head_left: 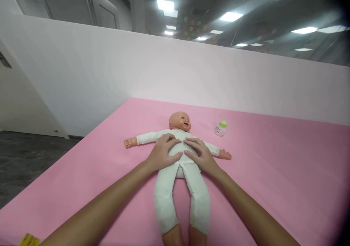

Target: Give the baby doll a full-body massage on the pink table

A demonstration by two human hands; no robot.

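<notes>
**Inspector:** Report the position of the item.

**Operator:** The doll (pixel 179 166) lies face up near the middle of the pink mattress (pixel 273 173). Its long axis runs near to far: head at the far end, legs toward me, slightly skewed so the feet sit a little right of the head. Its arms are spread left and right, flat on the surface.

**Inspector:** State of your grip?

**Operator:** My left hand (pixel 163 152) rests on the left side of the torso, fingers curved over the chest. My right hand (pixel 199 153) rests on the right side, fingers spread. Both press flat on the white cloth body; neither is closed around it. My thumbs meet close to the waist.

**Inspector:** Hazards from this state?

**Operator:** My judgement: the body looks soft and stuffed, so uneven pressure from one hand could roll it sideways or bunch the cloth. If I lifted at the torso alone, the hard head would probably sag backward and the legs would droop. A push toward the far right could slide the doll toward the small bottle (pixel 220 128), which stands apart, beyond the doll's arm on the right, and tip it.

**Inspector:** Surroundings?

**Operator:** A white partition (pixel 136 63) borders the far edge of the mattress. Dark floor (pixel 24 162) lies to the left. A yellow tag (pixel 28 239) shows at the near left corner.
</notes>
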